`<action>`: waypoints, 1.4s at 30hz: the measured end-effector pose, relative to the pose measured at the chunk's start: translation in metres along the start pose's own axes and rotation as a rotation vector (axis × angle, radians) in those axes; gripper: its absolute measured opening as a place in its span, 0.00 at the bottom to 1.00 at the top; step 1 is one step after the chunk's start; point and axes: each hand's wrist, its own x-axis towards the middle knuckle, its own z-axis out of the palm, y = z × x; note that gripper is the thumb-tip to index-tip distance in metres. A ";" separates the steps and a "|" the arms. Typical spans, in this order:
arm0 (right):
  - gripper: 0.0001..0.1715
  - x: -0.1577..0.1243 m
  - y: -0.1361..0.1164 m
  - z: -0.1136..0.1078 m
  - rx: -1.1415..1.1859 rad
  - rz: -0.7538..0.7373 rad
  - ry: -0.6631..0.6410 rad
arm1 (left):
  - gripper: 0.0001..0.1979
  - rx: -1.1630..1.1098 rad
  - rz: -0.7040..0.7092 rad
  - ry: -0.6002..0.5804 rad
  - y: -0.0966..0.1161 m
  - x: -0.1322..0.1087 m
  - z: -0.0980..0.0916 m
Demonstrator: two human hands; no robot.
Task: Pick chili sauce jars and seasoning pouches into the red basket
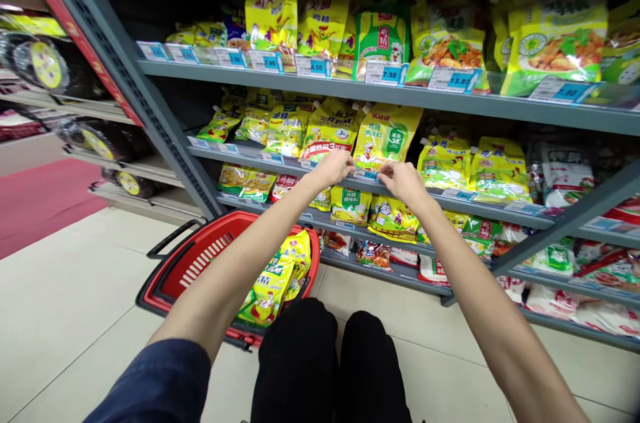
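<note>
My left hand point(336, 168) is closed, its fingers bent at the lower left corner of a yellow seasoning bag point(384, 136) with a green circle. Near the bag's lower right side, my right hand point(401, 181) has its thumb and fingers pressed together. Between the two hands, on the shelf edge, is a blue and white price label point(365, 175). The bag stands upright on the middle shelf. What the fingertips pinch, bag or label, is too small to tell. Another yellow bag point(330, 128) with red print stands behind my left hand.
A red basket point(187, 236) holding yellow bags point(270, 286) sits on the floor at left, partly behind my left arm. More bags fill the grey shelves point(320, 81) above and below. A slanted grey bar point(565, 219) crosses the shelves at right. My knees point(367, 349) are close below.
</note>
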 end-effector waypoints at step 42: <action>0.32 -0.457 0.001 0.206 0.186 0.257 -0.268 | 0.22 -0.044 -0.841 -0.476 -0.117 -0.327 0.130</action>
